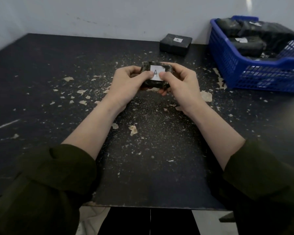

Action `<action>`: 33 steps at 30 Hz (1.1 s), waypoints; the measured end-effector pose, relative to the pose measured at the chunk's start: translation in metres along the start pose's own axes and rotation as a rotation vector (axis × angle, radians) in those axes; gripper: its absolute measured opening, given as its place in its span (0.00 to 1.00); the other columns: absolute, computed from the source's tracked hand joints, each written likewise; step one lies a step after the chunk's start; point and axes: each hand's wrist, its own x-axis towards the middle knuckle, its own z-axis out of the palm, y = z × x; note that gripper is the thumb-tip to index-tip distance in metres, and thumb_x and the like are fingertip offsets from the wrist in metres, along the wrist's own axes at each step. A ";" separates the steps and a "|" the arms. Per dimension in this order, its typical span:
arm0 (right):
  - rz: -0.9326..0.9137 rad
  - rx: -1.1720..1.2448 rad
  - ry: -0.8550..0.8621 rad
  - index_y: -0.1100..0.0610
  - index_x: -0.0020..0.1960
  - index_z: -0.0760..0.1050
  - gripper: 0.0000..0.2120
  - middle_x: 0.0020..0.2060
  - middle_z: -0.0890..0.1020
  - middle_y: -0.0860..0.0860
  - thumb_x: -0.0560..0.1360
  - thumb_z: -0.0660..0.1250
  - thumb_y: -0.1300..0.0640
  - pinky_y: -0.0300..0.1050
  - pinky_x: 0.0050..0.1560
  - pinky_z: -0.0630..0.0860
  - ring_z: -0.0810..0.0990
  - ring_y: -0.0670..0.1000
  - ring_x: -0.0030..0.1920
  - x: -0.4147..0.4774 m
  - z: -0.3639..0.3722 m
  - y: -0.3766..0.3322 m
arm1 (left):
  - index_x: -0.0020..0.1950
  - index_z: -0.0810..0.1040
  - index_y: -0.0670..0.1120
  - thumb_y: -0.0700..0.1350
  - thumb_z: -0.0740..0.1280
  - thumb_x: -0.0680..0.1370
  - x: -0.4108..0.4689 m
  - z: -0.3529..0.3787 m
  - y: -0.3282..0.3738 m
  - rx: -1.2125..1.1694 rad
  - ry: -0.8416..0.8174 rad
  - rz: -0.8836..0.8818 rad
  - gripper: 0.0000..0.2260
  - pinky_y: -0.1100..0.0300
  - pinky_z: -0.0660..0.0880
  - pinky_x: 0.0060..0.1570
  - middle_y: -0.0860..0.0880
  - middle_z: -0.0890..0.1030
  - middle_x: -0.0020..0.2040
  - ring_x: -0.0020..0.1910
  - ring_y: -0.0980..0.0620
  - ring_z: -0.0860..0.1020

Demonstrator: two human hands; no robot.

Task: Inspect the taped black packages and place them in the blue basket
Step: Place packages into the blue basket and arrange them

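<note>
A taped black package (155,67) with a white label marked "A" is held above the middle of the table. My left hand (127,82) grips its left side and my right hand (180,83) grips its right side, both thumbs on the label face. A second black package (176,44) with a small white label lies flat at the back of the table. The blue basket (255,72) stands at the back right and holds several black packages (248,44).
The dark table (151,150) is worn, with many pale chips in its surface. A pale wall (109,14) runs right behind it. The table's front edge is near my body, with the floor below.
</note>
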 end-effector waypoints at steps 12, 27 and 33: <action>-0.045 0.021 0.056 0.58 0.59 0.81 0.12 0.43 0.85 0.53 0.77 0.68 0.65 0.46 0.34 0.81 0.83 0.54 0.36 -0.002 0.003 -0.001 | 0.46 0.82 0.46 0.39 0.72 0.75 -0.001 0.002 0.000 -0.008 0.008 0.063 0.02 0.62 0.78 0.44 0.50 0.84 0.40 0.41 0.56 0.83; -0.046 0.074 0.043 0.63 0.60 0.79 0.11 0.39 0.84 0.51 0.79 0.66 0.65 0.46 0.33 0.80 0.81 0.57 0.34 0.002 -0.001 0.002 | 0.50 0.81 0.44 0.40 0.69 0.78 -0.002 0.003 0.004 -0.015 0.006 0.061 0.03 0.60 0.80 0.47 0.48 0.84 0.44 0.44 0.55 0.83; 0.021 0.168 0.046 0.65 0.59 0.79 0.10 0.41 0.84 0.58 0.79 0.66 0.63 0.43 0.32 0.80 0.80 0.55 0.31 0.005 -0.007 0.000 | 0.60 0.75 0.46 0.37 0.69 0.77 -0.002 0.003 0.003 -0.080 0.035 0.086 0.13 0.52 0.82 0.53 0.44 0.80 0.57 0.59 0.48 0.80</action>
